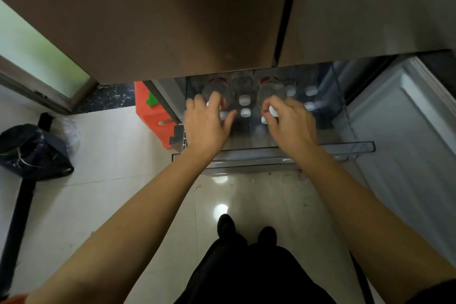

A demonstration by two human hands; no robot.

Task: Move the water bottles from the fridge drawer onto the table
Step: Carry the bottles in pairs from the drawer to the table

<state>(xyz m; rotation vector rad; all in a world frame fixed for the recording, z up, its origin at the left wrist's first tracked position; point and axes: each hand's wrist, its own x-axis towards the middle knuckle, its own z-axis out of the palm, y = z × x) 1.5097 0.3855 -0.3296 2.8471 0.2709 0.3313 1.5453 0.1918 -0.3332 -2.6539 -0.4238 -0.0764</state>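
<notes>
A clear fridge drawer [345,148] is pulled out below the closed brown fridge doors. Several clear water bottles with white caps and red labels stand inside it. My left hand [207,122] grips the neck of a bottle at the left [214,89], fingers curled over its cap. My right hand [290,122] pinches the white cap of a bottle right of centre [271,90]. More capped bottles stand between my hands [244,100] and to the right [311,91]. No table is in view.
The open lower fridge door [404,136] stands at the right. An orange plastic stool [150,113] sits left of the drawer. A dark bag [34,153] lies on the pale tiled floor at the left, beside a black pole [19,217]. My feet [246,232] are below the drawer.
</notes>
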